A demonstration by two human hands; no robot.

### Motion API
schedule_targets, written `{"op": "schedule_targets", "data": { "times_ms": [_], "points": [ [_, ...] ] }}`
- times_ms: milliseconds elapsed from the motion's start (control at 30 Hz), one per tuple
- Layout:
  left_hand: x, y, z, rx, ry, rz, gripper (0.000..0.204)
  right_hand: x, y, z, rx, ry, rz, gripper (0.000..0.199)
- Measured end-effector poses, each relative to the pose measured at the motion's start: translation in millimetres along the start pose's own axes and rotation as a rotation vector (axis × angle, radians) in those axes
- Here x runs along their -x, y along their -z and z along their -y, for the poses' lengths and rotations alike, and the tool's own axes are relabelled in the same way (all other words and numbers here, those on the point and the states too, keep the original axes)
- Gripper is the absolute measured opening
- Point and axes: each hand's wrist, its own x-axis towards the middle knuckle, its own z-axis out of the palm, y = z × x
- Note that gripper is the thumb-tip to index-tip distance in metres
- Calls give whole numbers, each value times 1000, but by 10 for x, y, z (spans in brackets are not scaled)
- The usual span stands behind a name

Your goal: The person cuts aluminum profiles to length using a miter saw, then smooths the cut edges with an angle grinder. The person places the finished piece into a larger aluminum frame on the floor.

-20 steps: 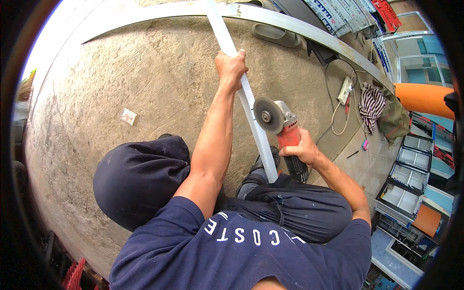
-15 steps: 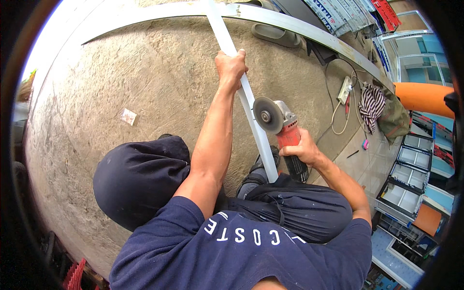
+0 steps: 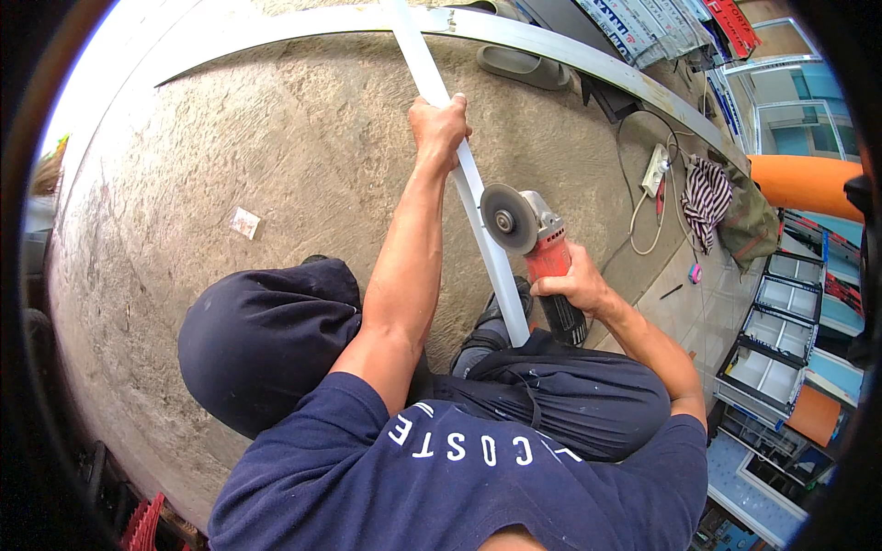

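Observation:
A long white metal profile [image 3: 492, 241] runs from the top of the view down to my lap, its far part crossing another white bar [image 3: 322, 22]. My left hand [image 3: 439, 130] is wrapped round the profile above its middle. My right hand [image 3: 577, 281] grips a red and black angle grinder [image 3: 553, 259] by its body. The grinder's grey disc [image 3: 508, 219] is beside the profile's right edge, close to a short dark mark on it; whether they touch I cannot tell. My foot in a dark sandal [image 3: 501, 312] is by the profile's lower end.
On the rough concrete floor [image 3: 312, 165] lies a small clear packet [image 3: 244, 222]. To the right are a white power strip [image 3: 655, 171] with cables, a striped cloth [image 3: 707, 195], a pink tape measure [image 3: 695, 274] and a dark pen [image 3: 672, 292]. A grey slipper [image 3: 524, 67] lies near the far bar.

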Motion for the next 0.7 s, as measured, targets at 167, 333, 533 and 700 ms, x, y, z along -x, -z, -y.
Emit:
{"op": "schedule_targets", "data": {
  "times_ms": [167, 333, 533, 700],
  "points": [
    [20, 1, -25, 3, 25, 11, 24, -1, 1, -1, -10, -11, 5, 47],
    [31, 8, -41, -25, 29, 13, 24, -4, -1, 6, -13, -12, 10, 49],
    [23, -8, -22, -3, 6, 10, 26, -14, -11, 34, -22, -21, 1, 52],
    [37, -1, -25, -34, 13, 17, 28, -15, -6, 53, 10, -16, -9, 54]
  ]
}}
